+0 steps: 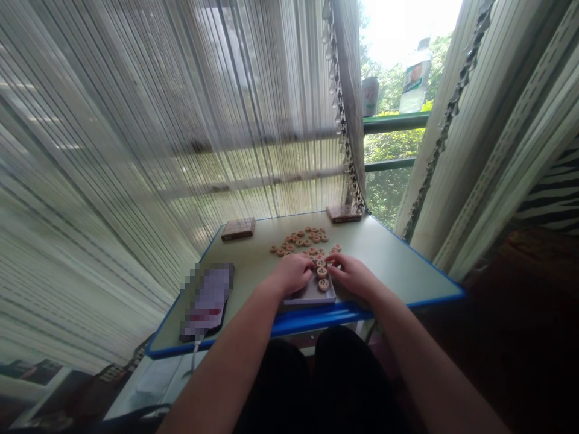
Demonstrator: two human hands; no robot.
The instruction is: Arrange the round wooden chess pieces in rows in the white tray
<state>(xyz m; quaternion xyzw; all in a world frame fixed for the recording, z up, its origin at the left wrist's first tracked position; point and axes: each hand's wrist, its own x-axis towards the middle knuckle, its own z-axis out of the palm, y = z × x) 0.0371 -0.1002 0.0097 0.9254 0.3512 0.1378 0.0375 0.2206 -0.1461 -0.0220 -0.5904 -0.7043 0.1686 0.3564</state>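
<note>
Row of round pieces: at the centre of the frame, a short line of pale discs with dark markings (322, 284) runs toward the lower edge, between the left hand (295, 275) and the right hand (354, 275).
Loose pieces: more discs (306, 243) lie scattered just beyond both hands, in the middle of the frame, some with reddish markings.
Shallow box: a pale open box (312, 299) sits at the table's near edge, below centre; the nearest discs of the row are at its right side, and the left forearm and hand cover part of it.
Closed cases: one brown case (238, 228) lies at the table's far left corner, another flat case (344, 214) at the far right; their contents cannot be seen.
Left hand: fingers curled inward, tips beside the row; whether they pinch a disc cannot be told.
Right hand: fingers bent, tips at the row's upper right; its grip is likewise unclear.
Forearms: both reach up from the lower corners, converging at centre.
Phone: a phone (211, 295) with blurred screen lies left of centre.
</note>
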